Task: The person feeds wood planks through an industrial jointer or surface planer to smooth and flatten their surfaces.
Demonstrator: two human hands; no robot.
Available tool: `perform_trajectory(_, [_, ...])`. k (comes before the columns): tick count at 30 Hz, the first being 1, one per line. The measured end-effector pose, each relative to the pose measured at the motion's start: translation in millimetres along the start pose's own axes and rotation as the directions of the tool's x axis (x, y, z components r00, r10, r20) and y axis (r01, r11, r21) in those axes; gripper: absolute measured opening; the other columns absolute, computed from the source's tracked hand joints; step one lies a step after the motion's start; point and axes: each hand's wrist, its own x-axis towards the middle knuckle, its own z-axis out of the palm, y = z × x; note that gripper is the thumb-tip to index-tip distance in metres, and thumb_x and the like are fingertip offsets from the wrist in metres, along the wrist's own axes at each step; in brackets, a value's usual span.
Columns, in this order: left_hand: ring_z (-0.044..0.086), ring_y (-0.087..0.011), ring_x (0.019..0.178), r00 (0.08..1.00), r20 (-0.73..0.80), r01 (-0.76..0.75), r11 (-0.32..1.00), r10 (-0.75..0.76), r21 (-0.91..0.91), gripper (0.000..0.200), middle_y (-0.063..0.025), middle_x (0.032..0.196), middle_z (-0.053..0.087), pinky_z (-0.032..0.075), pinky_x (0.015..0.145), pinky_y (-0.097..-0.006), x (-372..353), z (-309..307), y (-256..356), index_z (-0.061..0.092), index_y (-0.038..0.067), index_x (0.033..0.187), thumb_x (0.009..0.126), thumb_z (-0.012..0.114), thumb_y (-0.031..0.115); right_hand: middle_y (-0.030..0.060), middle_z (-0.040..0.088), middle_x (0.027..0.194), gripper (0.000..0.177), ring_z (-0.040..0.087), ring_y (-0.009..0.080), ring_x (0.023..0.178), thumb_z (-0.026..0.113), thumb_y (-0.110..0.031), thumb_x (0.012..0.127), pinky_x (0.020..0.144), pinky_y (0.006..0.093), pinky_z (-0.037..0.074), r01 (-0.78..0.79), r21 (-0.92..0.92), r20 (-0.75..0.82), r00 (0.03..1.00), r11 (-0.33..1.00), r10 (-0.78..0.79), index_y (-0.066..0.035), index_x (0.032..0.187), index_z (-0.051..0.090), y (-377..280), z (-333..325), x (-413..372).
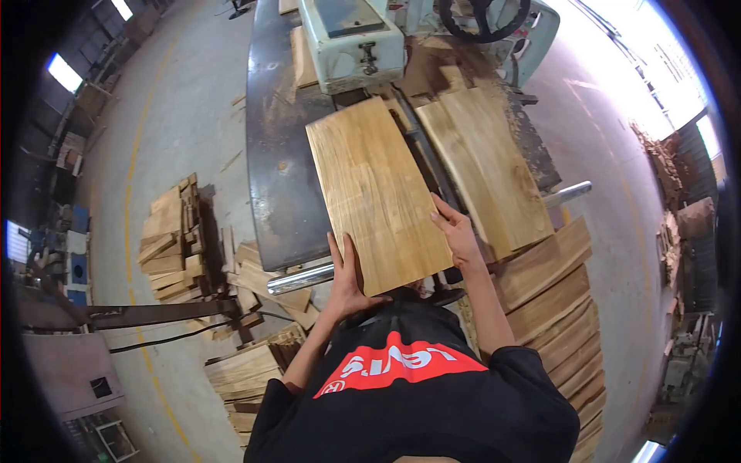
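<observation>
A wide, light wooden board (378,193) lies lengthwise over the dark metal machine table (282,177), its far end close to the pale green machine head (355,58). My left hand (347,278) holds the board's near left corner, fingers along the edge. On the right edge, near the close end, my right hand (457,235) grips the same board. To the right of it, a second wooden board (490,170) rests on the table, apart from my hands.
Stacked planks (552,301) stand at the lower right, with another stack (247,374) at the lower left. Wood offcuts (170,247) lie on the floor at left. A metal bar (301,278) runs along the near table edge. A black handwheel (482,15) is at the back.
</observation>
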Motion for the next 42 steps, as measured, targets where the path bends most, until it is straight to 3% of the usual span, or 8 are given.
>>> perform_trajectory(3, [0.008,-0.0532,0.160,0.997,-0.082,0.028,0.986,-0.015,0.167,0.158,-0.0402,0.168,0.005,0.024,0.127,-0.0577,-14.7,-12.0,-20.8,0.005,-0.006,0.166,0.051,0.102,0.041,0.0102,0.069,0.138,0.048,0.067,0.0147,0.117,0.068,-0.004,0.102,0.098,0.0310,0.055,-0.009,0.074,0.009,1.000,0.997,0.008,-0.001,0.149,0.059,33.5,18.3,8.7])
perform_trajectory(6, [0.014,-0.0530,0.159,0.992,-0.124,0.012,0.956,0.026,0.294,0.141,-0.0383,0.167,0.022,0.025,0.127,-0.0574,-14.1,-19.2,-26.8,0.017,-0.009,0.164,0.057,0.097,0.037,0.0144,0.075,0.127,0.046,0.070,0.0127,0.106,0.070,-0.006,0.100,0.089,0.0306,0.057,-0.015,-0.162,-0.092,0.996,0.987,0.000,-0.003,0.145,0.062,61.3,22.9,13.2])
perform_trajectory(7, [0.015,-0.0525,0.159,0.994,-0.111,0.014,0.945,0.024,0.326,0.141,-0.0376,0.167,0.022,0.025,0.127,-0.0566,-12.1,-22.2,-27.2,0.018,-0.008,0.164,0.057,0.098,0.036,0.0236,0.068,0.135,0.047,0.068,0.0229,0.119,0.072,-0.009,0.095,0.097,0.0377,0.055,-0.082,-0.432,-0.173,0.985,0.898,0.006,-0.004,0.141,0.064,38.7,36.8,1.9])
perform_trajectory(10, [0.016,-0.0517,0.159,0.995,-0.094,0.010,0.930,0.027,0.368,0.140,-0.0360,0.167,0.024,0.022,0.128,-0.0561,-1.1,-18.1,-35.8,0.020,-0.008,0.164,0.056,0.099,0.034,0.0258,0.054,0.152,0.045,0.059,0.0372,0.134,0.073,-0.015,0.095,0.110,0.0444,0.049,0.298,-0.829,-0.017,0.832,0.472,-0.555,-0.004,0.138,0.065,35.8,65.5,-13.2])
perform_trajectory(13, [0.020,-0.0497,0.159,0.995,-0.087,-0.014,0.904,0.057,0.427,0.142,-0.0372,0.165,0.028,0.021,0.126,-0.0601,9.2,-8.8,-47.6,0.024,-0.008,0.162,0.050,0.099,0.037,0.0271,0.040,0.162,0.045,0.042,0.0451,0.147,0.072,-0.017,0.095,0.118,0.0493,0.041,0.493,-0.774,0.265,0.821,0.396,-0.506,-0.004,0.137,0.065,30.9,77.3,-8.5])
perform_trajectory(19, [0.021,-0.0465,0.160,0.989,-0.130,0.007,0.855,0.071,0.519,0.145,-0.0368,0.164,0.030,0.017,0.126,-0.0645,31.5,5.3,-56.2,0.029,-0.008,0.161,0.046,0.101,0.045,0.0263,0.040,0.163,0.052,0.032,0.0422,0.155,0.070,-0.021,0.096,0.124,0.0490,0.035,0.542,-0.786,0.371,0.798,0.297,-0.475,-0.001,0.143,0.059,80.3,65.2,30.7])
perform_trajectory(27, [0.022,-0.0456,0.159,0.973,-0.172,-0.047,0.857,0.157,0.514,0.150,-0.0347,0.161,0.039,0.016,0.127,-0.0613,69.6,-7.4,-76.2,0.035,-0.013,0.157,0.048,0.095,0.071,0.0226,0.042,0.163,0.051,0.035,0.0385,0.155,0.064,-0.028,0.101,0.126,0.0510,0.031,0.469,-0.856,0.319,0.810,0.218,-0.492,-0.005,0.146,0.058,86.6,83.1,71.7])
perform_trajectory(42, [0.024,-0.0500,0.157,0.962,-0.181,-0.074,0.833,0.205,0.548,0.150,-0.0387,0.157,0.040,0.022,0.126,-0.0594,175.7,-51.4,-109.9,0.037,-0.014,0.155,0.048,0.093,0.075,0.0187,0.061,0.146,0.036,0.053,0.0359,0.142,0.064,-0.020,0.097,0.123,0.0501,0.036,0.501,-0.825,0.233,0.724,0.263,-0.649,-0.004,0.128,0.069,75.6,121.0,190.1])
